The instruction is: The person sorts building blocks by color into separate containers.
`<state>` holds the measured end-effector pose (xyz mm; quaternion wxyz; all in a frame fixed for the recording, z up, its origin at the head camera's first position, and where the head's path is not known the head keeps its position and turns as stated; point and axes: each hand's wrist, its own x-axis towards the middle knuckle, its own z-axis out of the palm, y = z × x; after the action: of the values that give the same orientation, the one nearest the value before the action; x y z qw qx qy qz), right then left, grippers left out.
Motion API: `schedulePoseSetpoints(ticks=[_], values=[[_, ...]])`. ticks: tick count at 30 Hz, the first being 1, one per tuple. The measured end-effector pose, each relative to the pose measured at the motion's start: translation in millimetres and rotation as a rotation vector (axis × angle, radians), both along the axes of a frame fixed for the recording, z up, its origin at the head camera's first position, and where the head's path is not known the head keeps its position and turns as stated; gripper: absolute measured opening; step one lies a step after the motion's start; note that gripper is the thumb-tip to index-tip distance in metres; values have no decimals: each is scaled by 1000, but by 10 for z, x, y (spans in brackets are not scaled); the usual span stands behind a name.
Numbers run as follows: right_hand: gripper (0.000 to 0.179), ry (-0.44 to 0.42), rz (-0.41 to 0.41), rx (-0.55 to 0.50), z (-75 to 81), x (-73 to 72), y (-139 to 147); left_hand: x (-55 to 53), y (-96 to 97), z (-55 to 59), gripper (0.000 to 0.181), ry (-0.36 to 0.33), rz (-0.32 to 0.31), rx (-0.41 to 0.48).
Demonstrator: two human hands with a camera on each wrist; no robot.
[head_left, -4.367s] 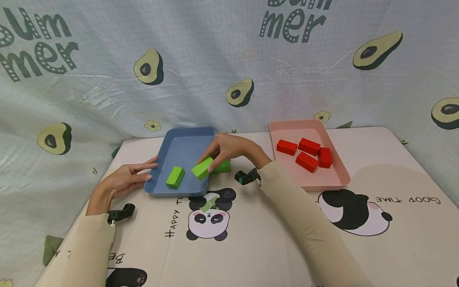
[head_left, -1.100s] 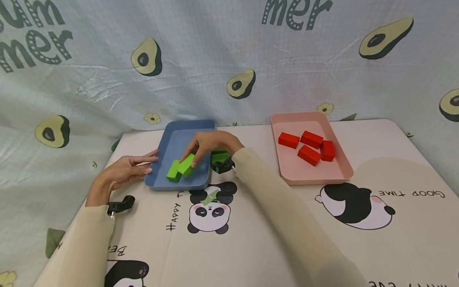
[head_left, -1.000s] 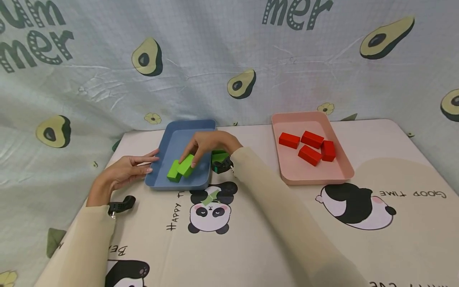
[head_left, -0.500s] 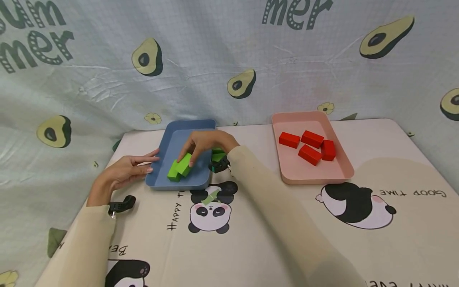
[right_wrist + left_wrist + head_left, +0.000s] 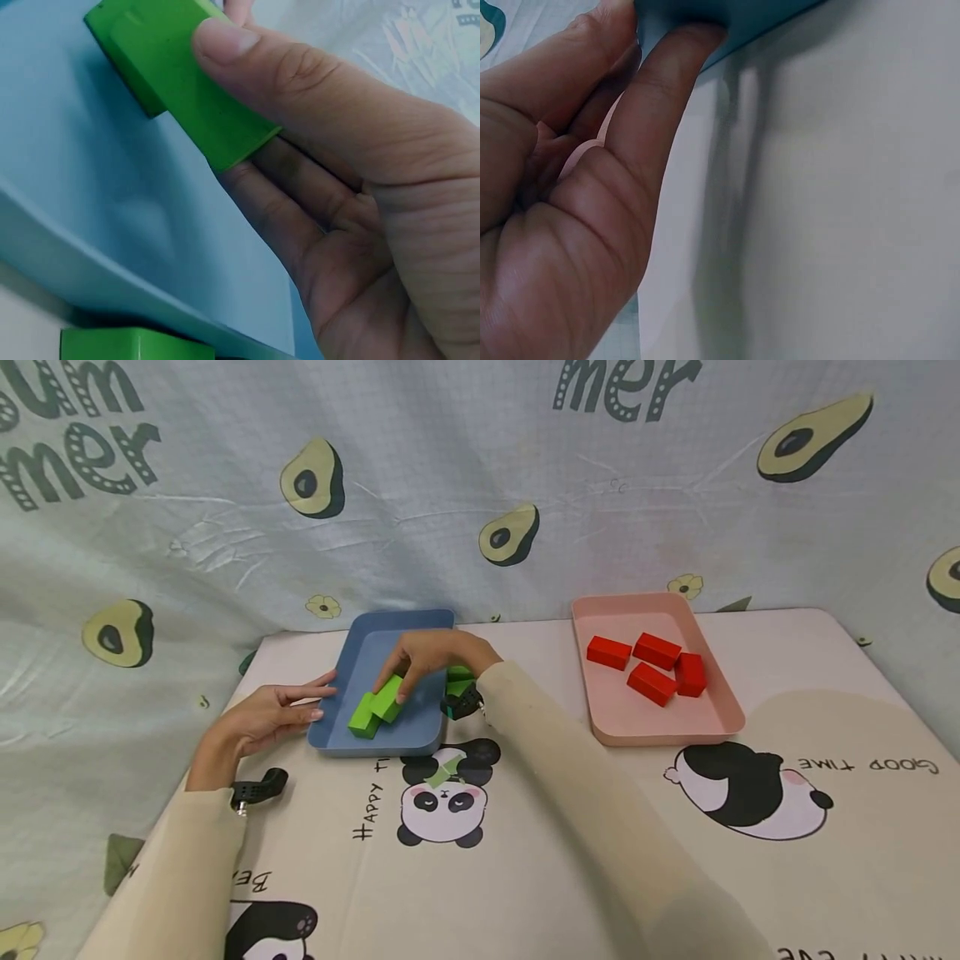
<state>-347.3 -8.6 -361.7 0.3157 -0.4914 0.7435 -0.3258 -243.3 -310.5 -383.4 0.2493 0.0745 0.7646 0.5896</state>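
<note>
Through the head camera I see my right hand (image 5: 431,653) over the blue tray (image 5: 375,647), thumb and fingertips pinching a green block (image 5: 388,700). That block sits inside the tray, just below the fingertips and slightly tilted. Against it, on the side toward my left hand (image 5: 262,722), is a second green block (image 5: 363,718); I can't tell whether one rests on the other. My left hand, fingers loosely extended, touches the tray's near side wall, the thumb pressed to its outside in the left wrist view. Beneath my right wrist, just outside the tray on the desk (image 5: 540,827), more green (image 5: 459,677) shows, partly hidden. Well to the right of both hands, a pink tray (image 5: 633,728) holds four red blocks (image 5: 651,683).
</note>
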Motion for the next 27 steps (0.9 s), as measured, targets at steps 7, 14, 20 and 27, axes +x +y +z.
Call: schedulePoseSetpoints(ticks=[7, 14, 20, 27], values=[[39, 5, 9, 26, 21, -32, -38, -1, -6, 10, 61, -11, 14, 24], [38, -42, 63, 44, 46, -67, -56, -17, 25, -25, 60, 14, -13, -9], [36, -68, 95, 88, 11, -96, -12, -13, 52, -41, 61, 3, 1, -1], [38, -116, 104, 52, 5, -115, 1, 13, 22, 9, 59, 14, 3, -13]])
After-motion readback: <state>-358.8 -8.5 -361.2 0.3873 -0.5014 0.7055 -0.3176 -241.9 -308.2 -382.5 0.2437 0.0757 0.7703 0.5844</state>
